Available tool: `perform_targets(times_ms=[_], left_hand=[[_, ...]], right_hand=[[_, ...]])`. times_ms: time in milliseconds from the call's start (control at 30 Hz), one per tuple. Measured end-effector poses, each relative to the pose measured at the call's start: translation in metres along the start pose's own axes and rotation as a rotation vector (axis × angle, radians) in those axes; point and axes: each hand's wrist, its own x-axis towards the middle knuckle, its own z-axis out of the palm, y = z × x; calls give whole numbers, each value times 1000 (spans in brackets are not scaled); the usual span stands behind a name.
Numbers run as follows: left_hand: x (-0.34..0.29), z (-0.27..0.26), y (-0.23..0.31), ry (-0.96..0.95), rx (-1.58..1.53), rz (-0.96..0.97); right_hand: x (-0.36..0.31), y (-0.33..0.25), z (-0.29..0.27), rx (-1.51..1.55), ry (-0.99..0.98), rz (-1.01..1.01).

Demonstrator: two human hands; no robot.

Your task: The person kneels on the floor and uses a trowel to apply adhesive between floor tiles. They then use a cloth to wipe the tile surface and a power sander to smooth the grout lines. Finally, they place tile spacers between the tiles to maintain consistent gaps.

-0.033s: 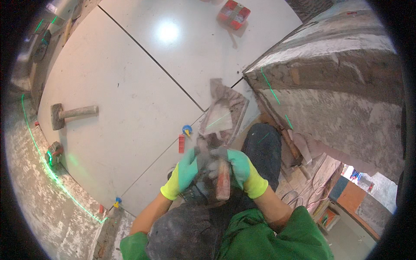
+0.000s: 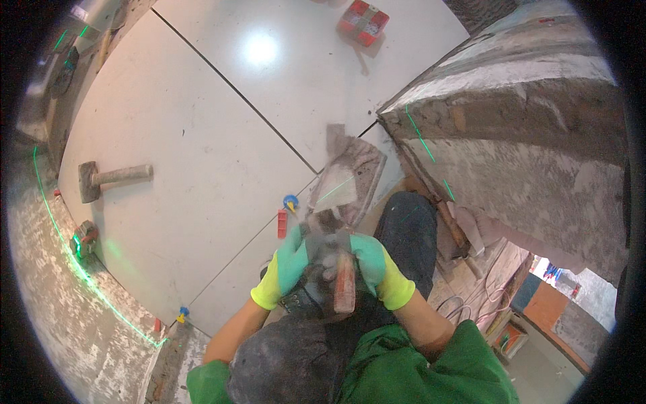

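Tool (image 2: 344,289), its worn reddish handle pointing back toward the body, is between the two gloved hands, low in front of the person and above the lap. Held this way, it probably lets both hands meet at its front end, with the handle hanging out underneath. The right hand (image 2: 370,259) has its fingers curled in closely round the top of the handle, so it seems to carry the grip. The left hand (image 2: 291,262) is bent inward from the other side, its fingers near the front of the tool; blur and dark grime hide whether they press on it or only touch, so I cannot tell how far open they are. Just beyond lies a crumpled grey cloth (image 2: 370,163), or something like one, with a pale patch (image 2: 336,185) that could be a blade or bare tile. Blue-and-yellow clips (image 2: 291,203) sit along the seam of the pale floor tiles (image 2: 195,135), presumably to keep neighbouring edges level, and a red wedge (image 2: 282,223) lies just beside the nearer one. The hammer (image 2: 114,176) lies on its side to the left, well apart from the hands, perhaps to stay out of their way; a red box (image 2: 363,23) sits at the far end.
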Motion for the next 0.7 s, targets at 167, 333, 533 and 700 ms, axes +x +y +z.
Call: perform_targets(times_ms=[167, 333, 533, 700], left_hand=[[27, 10, 28, -21, 94, -39], [57, 2, 57, -58, 417, 256], [80, 18, 89, 77, 549, 158], [115, 40, 107, -79, 546, 114]], right_hand=[[7, -2, 7, -22, 52, -14], [12, -12, 2, 34, 33, -67], [11, -28, -5, 171, -42, -66], [3, -61, -19, 96, 130, 36]])
